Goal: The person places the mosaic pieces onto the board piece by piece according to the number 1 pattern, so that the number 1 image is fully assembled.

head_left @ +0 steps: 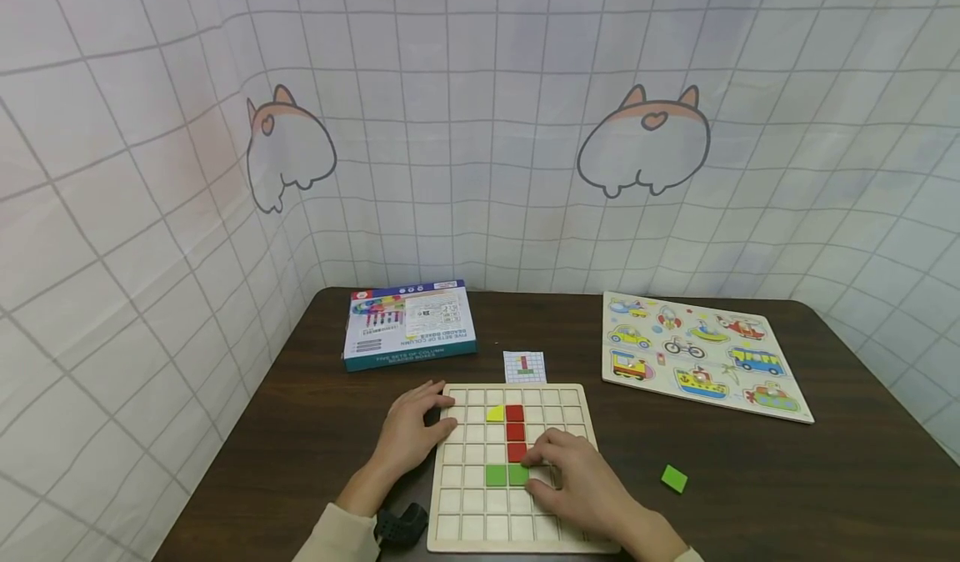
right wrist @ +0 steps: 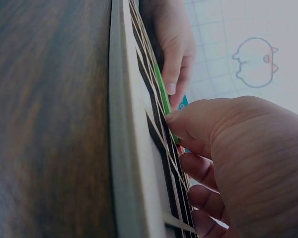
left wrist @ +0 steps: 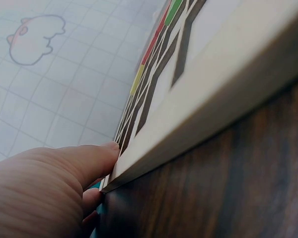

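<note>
My right hand (head_left: pixel 581 479) is over the wooden grid board (head_left: pixel 450 502), its thumb and index fingertip at the right side of a green square tile (head_left: pixel 518 474). That tile lies beside another green tile (head_left: pixel 496 475). In the right wrist view, the thumb touches the green tile (right wrist: pixel 162 89) and the other fingers are curled. Above the green tiles runs a column of red tiles (head_left: pixel 515 433), with a yellow piece (head_left: pixel 496 413) left of the top one. My left hand (head_left: pixel 408 430) rests on the board's upper left edge; its thumb lies on the rim in the left wrist view.
A loose green tile (head_left: pixel 674 479) lies right of the board. Behind the board is a small pattern card (head_left: pixel 536 373). A boxed set (head_left: pixel 408 328) stands back left, and a vehicle picture board (head_left: pixel 675 366) back right. A black strap-like object (head_left: pixel 402 525) sits by the left wrist.
</note>
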Demonstrator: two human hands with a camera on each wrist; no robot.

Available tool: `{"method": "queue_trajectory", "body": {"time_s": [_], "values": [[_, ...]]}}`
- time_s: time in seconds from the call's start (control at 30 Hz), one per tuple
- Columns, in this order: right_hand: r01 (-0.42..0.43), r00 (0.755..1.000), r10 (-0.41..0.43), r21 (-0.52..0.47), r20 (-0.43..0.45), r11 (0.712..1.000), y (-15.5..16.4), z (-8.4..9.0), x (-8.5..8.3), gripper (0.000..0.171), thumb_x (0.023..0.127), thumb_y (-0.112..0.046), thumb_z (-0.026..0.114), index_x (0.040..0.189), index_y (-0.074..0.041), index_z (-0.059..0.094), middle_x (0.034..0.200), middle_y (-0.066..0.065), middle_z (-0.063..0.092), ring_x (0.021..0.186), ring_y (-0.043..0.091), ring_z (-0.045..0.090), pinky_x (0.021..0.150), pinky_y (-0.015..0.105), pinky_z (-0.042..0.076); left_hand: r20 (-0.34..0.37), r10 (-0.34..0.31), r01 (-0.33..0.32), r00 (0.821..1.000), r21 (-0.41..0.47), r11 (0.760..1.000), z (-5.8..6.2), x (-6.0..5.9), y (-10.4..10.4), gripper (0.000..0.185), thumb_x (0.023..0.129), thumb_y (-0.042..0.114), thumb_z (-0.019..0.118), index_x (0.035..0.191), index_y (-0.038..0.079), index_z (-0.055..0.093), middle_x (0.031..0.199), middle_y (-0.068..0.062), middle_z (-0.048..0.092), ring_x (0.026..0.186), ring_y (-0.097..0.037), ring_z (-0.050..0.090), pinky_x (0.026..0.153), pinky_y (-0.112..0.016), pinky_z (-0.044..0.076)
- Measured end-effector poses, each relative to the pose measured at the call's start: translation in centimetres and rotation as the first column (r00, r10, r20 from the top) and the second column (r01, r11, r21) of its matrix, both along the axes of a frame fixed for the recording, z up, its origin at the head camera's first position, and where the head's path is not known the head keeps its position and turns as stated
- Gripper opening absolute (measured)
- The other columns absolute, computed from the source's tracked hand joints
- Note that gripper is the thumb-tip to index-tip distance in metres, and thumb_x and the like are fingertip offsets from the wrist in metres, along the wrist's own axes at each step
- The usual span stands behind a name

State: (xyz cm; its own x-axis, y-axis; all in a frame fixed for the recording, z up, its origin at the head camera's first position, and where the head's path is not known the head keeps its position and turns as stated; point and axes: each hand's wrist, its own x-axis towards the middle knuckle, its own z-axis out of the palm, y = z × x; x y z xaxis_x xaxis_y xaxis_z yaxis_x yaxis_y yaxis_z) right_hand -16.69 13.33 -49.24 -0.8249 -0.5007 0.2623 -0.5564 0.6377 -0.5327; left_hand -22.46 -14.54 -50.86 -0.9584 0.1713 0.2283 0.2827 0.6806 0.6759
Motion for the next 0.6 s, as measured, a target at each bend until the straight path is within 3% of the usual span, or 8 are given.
{"method": "queue_trajectory", "body": {"time_s": [0.17, 0.37, 0.6], "values": [[0.001, 1.000, -0.001, -0.020, 0.010, 1.000, 0.2, 0.1, 0.0, 0.011, 0.086, -0.022, 0.074, 0.097, -0.025, 0.072, 0.097, -0.018, 0.059, 0.086, 0.002, 0.054, 0.079, 0.027, 0.051, -0.010, -0.003, 0.003, 1.000, 0.004, 1.000, -0.1, 0.0, 0.1, 0.029, 0.087, 0.021, 0.075, 0.114, 0.013, 0.073, 0.141, -0.007, 0.055, 0.138, -0.030, 0.041, 0.112, -0.061, 0.024], [0.019, 1.000, -0.019, -0.114, 0.004, 0.993, 1.0, 0.3, 0.0, 0.009, 0.088, -0.016, 0.073, 0.094, -0.023, 0.073, 0.096, -0.017, 0.064, 0.082, -0.001, 0.058, 0.076, 0.025, 0.054, 0.004, -0.003, 0.003, 1.000, -0.002, 1.000, 0.0, 0.0, 0.0, 0.030, 0.087, 0.022, 0.075, 0.115, 0.013, 0.072, 0.142, -0.006, 0.054, 0.139, -0.029, 0.040, 0.113, -0.060, 0.024], [0.118, 0.991, -0.125, -0.131, -0.051, 0.984, 2.9, 0.8, -0.4, 0.008, 0.088, -0.014, 0.073, 0.091, -0.022, 0.074, 0.094, -0.018, 0.064, 0.074, -0.001, 0.054, 0.066, 0.021, 0.051, 0.031, 0.006, -0.006, 1.000, -0.001, 1.000, 0.1, 0.1, 0.0, 0.032, 0.087, 0.024, 0.074, 0.117, 0.013, 0.072, 0.144, -0.005, 0.052, 0.140, -0.028, 0.038, 0.113, -0.060, 0.024]]}}
